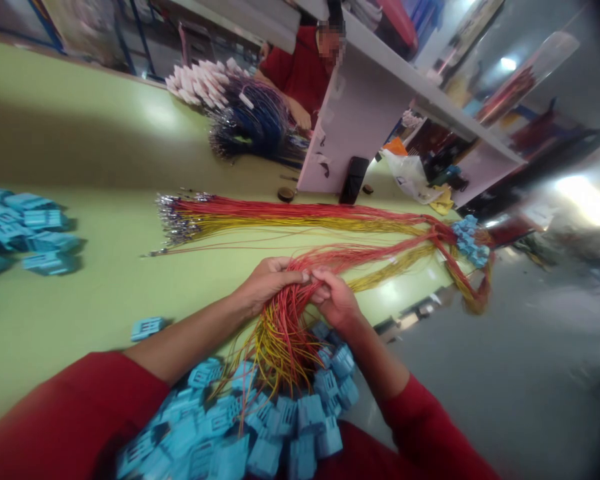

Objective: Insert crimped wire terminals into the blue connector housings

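Blue plastic connectors (260,427) heaped nearest; red-yellow wire bundle (285,327) running lengthwise up from them; left fingers (293,277), right fingers (323,283) together, clamped on bundle.

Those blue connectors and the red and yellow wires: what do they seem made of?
The blue connectors look like moulded matte plastic, with slotted edges. The red and yellow wires look plastic-insulated and flexible; silvery tips on the laid-out bundle suggest metal terminals.
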Demonstrator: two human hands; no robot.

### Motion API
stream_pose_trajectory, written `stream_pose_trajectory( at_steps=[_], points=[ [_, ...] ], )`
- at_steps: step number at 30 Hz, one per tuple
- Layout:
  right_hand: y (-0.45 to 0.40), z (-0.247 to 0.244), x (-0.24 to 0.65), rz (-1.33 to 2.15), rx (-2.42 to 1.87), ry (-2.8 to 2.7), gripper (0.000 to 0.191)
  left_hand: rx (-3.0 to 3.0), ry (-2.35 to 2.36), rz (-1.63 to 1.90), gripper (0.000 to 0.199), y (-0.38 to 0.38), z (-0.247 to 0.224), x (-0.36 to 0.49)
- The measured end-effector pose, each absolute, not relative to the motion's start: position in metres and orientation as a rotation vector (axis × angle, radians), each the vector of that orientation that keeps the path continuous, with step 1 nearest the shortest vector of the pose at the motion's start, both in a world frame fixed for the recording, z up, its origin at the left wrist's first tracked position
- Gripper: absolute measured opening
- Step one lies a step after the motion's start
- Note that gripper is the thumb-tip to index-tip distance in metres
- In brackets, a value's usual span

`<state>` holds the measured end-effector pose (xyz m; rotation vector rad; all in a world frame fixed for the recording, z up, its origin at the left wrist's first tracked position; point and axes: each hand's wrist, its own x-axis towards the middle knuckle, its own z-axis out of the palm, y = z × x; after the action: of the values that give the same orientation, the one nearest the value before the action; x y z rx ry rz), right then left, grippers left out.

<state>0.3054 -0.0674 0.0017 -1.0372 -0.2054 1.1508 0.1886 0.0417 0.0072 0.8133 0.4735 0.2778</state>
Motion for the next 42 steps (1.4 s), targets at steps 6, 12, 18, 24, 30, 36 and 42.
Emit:
stream_pose_trajectory(
  at_steps=[6,12,18,24,30,36,42],
  points=[
    [-0.0682,0.0033,0.3047,1.139,-0.988,-0.13,0.017,0.822,0.476,0.292,0.042,0.041,0.0075,0.1897],
    [-0.0649,0.0037,0.3059,1.173,-1.067,-0.158,0.02,0.832,0.493,0.294,0.041,0.0413,0.0088,0.1886],
    [-0.0654,0.0035,0.3038,1.14,-1.049,-0.165,0.02,0.848,0.503,0.302,0.038,0.0404,0.0096,0.1884],
    [-0.0668,0.0064,0.3037,1.135,-1.008,-0.14,0.012,0.869,0.557,0.377,0.027,0.043,0.0063,0.1915],
    [-0.0657,0.0077,0.3039,1.166,-0.979,-0.122,0.013,0.864,0.557,0.354,0.028,0.0431,0.0086,0.1906],
    [-0.0653,0.0072,0.3037,1.163,-1.015,-0.142,0.014,0.84,0.558,0.325,0.034,0.0426,0.0087,0.1893],
    [-0.0654,0.0055,0.3039,1.174,-1.022,-0.134,0.019,0.841,0.555,0.306,0.032,0.0431,0.0101,0.1883]
  ],
)
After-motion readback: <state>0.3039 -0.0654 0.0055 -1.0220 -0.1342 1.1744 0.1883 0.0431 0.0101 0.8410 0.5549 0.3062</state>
